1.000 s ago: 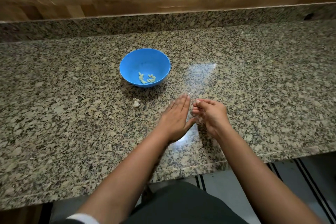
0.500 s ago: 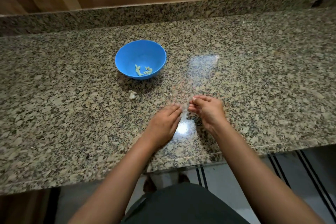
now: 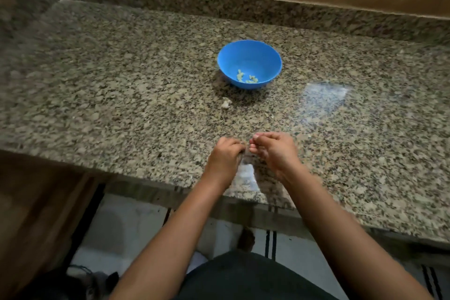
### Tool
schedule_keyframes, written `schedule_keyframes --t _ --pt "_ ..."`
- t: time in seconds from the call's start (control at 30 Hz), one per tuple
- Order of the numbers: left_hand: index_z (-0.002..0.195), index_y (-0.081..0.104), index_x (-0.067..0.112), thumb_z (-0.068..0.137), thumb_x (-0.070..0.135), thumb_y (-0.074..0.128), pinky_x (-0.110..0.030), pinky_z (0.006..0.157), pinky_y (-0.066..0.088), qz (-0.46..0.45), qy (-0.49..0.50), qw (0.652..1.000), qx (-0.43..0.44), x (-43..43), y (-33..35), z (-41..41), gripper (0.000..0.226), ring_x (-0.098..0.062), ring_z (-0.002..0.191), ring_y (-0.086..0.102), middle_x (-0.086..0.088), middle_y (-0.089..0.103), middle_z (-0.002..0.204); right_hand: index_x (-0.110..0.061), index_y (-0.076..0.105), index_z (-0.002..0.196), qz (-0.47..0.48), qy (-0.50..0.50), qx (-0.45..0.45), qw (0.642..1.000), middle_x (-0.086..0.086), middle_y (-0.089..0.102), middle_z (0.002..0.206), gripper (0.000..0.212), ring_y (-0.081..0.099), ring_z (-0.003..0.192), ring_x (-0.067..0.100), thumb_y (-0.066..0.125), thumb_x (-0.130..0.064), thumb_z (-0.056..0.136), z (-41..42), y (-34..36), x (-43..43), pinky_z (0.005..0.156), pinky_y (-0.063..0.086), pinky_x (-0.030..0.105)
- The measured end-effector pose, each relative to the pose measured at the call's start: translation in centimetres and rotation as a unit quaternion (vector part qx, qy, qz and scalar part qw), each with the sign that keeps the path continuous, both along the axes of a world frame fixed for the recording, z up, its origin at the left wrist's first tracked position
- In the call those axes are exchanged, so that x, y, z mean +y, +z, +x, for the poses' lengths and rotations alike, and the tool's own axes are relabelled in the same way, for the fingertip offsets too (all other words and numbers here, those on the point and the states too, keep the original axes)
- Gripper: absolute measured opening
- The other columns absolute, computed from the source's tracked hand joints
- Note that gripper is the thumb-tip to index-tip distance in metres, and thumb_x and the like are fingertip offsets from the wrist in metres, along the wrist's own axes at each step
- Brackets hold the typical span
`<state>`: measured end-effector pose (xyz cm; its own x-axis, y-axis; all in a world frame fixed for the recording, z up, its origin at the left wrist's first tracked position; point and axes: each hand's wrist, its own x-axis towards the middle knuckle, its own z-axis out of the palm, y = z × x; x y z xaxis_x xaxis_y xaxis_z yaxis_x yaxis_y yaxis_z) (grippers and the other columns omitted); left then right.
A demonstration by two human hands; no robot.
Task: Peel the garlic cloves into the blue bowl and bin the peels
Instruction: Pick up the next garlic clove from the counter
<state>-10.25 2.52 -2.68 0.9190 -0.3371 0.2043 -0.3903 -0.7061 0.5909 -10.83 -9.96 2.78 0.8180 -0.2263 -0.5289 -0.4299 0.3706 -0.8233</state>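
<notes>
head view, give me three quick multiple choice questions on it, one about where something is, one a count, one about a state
1. Where does the small white scrap lie?
A. in the blue bowl
B. on the counter, just in front of the bowl
C. against the back wall

2. How many bowls stand on the counter?
A. one
B. two
C. three

3. How is the bowl?
A. upside down
B. upright and empty
C. upright with a few pale cloves in it

Key:
1 B, the scrap sits on bare granite on the person's side of the bowl, apart from it.
2 A, only the blue one shows.
3 C, its opening faces up and the pale pieces lie at its bottom.
</notes>
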Motion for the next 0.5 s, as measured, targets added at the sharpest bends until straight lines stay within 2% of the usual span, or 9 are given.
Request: schedule_keyframes --t 0.07,0.13,0.23,0.3,0.4,0.5 --pt "0.103 0.071 0.008 0.084 0.004 0.063 -0.012 0.08 0.038 -0.074 0.106 0.99 0.049 2.1 0.6 -0.3 0.021 -0.013 0.095 0.057 -0.004 0.067 0.101 0.008 0.057 0.086 0.0 0.03 -0.001 1.0 0.016 0.058 0.073 0.006 0.055 0.061 0.02 0.052 0.008 0.089 -0.2 0.5 2.2 0.054 0.053 0.02" --pt "0.096 0.074 0.009 0.081 0.003 0.067 -0.004 0.07 0.04 -0.191 0.214 0.954 0.092 5.5 1.4 -1.1 0.018 -0.01 0.086 0.062 0.0 0.069 0.093 0.006 0.057 0.082 -0.005 0.074 -0.002 0.997 0.015 0.058 0.072 0.009 0.055 0.061 0.02 0.051 0.008 0.089 -0.5 0.9 5.3 0.054 0.052 0.02" --pt "0.093 0.073 0.008 0.08 -0.002 0.068 -0.003 0.066 0.045 -0.371 0.335 0.855 0.136 11.8 2.0 -3.7 0.018 -0.007 0.079 0.064 0.002 0.07 0.087 0.005 0.057 0.075 -0.022 0.161 -0.003 0.987 0.015 0.057 0.069 0.015 0.055 0.055 0.017 0.051 0.009 0.089 -1.4 0.8 11.6 0.051 0.051 0.019" --pt "0.093 0.071 0.008 0.081 -0.004 0.066 -0.007 0.068 0.047 -0.456 0.394 0.785 0.142 16.6 2.0 -6.6 0.017 -0.003 0.074 0.063 0.005 0.068 0.081 0.005 0.056 0.073 -0.024 0.228 -0.007 0.973 0.015 0.055 0.068 0.017 0.056 0.045 0.012 0.05 0.01 0.088 -2.5 0.3 16.9 0.047 0.05 0.017" --pt "0.084 0.071 0.009 0.08 -0.005 0.066 -0.012 0.069 0.049 -0.524 0.461 0.706 0.123 24.4 1.6 -11.8 0.015 0.002 0.072 0.063 0.005 0.068 0.079 0.004 0.059 0.074 -0.017 0.319 -0.014 0.948 0.015 0.056 0.068 0.016 0.057 0.042 0.008 0.051 0.011 0.087 -5.2 -0.5 25.8 0.047 0.05 0.016" --pt "0.079 0.07 0.011 0.08 -0.006 0.066 -0.009 0.067 0.047 -0.544 0.525 0.646 0.104 31.6 1.2 -17.7 0.017 0.0 0.075 0.063 0.003 0.068 0.082 0.004 0.062 0.073 0.007 0.388 0.017 0.921 0.012 0.06 0.06 0.016 0.058 0.047 0.013 0.054 0.012 0.085 -8.9 -1.3 34.5 0.049 0.052 0.019"
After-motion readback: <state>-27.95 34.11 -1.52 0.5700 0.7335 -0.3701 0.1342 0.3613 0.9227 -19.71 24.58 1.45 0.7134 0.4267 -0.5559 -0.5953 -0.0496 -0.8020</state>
